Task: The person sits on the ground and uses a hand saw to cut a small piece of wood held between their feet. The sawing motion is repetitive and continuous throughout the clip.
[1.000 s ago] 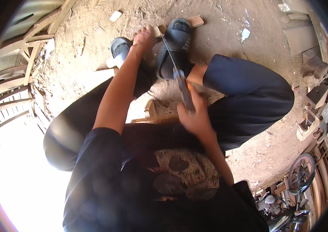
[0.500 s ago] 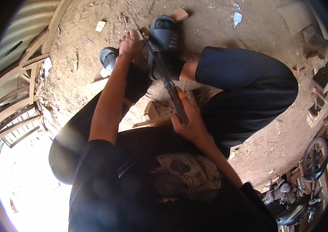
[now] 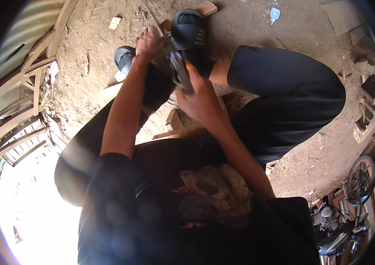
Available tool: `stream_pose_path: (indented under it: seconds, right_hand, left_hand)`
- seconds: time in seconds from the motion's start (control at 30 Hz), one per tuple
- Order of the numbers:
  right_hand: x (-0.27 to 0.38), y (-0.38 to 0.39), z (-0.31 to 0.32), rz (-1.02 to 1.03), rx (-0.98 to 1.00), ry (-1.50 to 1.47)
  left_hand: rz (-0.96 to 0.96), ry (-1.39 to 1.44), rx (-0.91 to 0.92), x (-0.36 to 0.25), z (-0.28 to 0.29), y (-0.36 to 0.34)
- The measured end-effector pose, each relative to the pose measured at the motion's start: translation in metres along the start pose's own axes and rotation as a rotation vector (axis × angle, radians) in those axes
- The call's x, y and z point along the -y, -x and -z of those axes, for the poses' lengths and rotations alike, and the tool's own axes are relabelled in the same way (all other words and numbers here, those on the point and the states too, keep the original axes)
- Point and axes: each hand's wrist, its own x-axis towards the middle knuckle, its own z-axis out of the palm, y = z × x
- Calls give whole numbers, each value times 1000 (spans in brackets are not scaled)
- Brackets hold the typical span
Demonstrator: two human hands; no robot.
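while the person squats over the dirt floor [image 3: 108,66], the right hand [image 3: 200,99] is closed around the handle of a long dark blade [image 3: 176,62], which runs up and away from that hand toward the left hand. the left hand [image 3: 150,44] is curled shut at the far end of the blade, gripping a small pale piece of wood [image 3: 166,25] just beside the blade's upper part; how much of the wood sits inside the fingers cannot be told. both hands are near each other, between the person's knees. just beyond the left hand are two dark sandals [image 3: 189,28] on the person's feet. below the right hand, pale wood offcuts [image 3: 176,126] lie on the floor. a small wooden block [image 3: 206,8] and a flat pale scrap [image 3: 115,22] lie past the hands. far to the right of the hands stand stacked timber pieces [image 3: 366,66] and a wheel [image 3: 361,176].
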Motion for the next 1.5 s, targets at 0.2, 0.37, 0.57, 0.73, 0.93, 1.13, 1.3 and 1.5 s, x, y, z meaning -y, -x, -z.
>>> stream_pose_path:
  seconds: [0.2, 0.37, 0.57, 0.73, 0.93, 1.13, 1.3, 1.5]
  right_hand:
    - [-2, 50, 22, 195, -36, -8]
    - [8, 48, 31, -37, 98, 45]
    - [-14, 56, 19, 254, -39, 29]
    - [11, 90, 32, 42, 103, -28]
    - [-2, 65, 38, 104, 101, 145]
    - [29, 126, 58, -97, 162, 31]
    - [14, 81, 38, 30, 102, 112]
    - [32, 142, 64, -94, 156, 131]
  left_hand:
    - [-3, -33, -49, 6, -10, 1]
    - [10, 23, -50, -11, -7, 3]
    - [70, -33, 15, -4, 3, 9]
    - [64, -49, -41, -2, -5, 6]
    - [58, -6, 1, -10, 3, 8]
    - [31, -20, 16, -6, 1, 6]
    - [61, -9, 6, -3, -2, 8]
    - [13, -12, 7, -7, 1, 11]
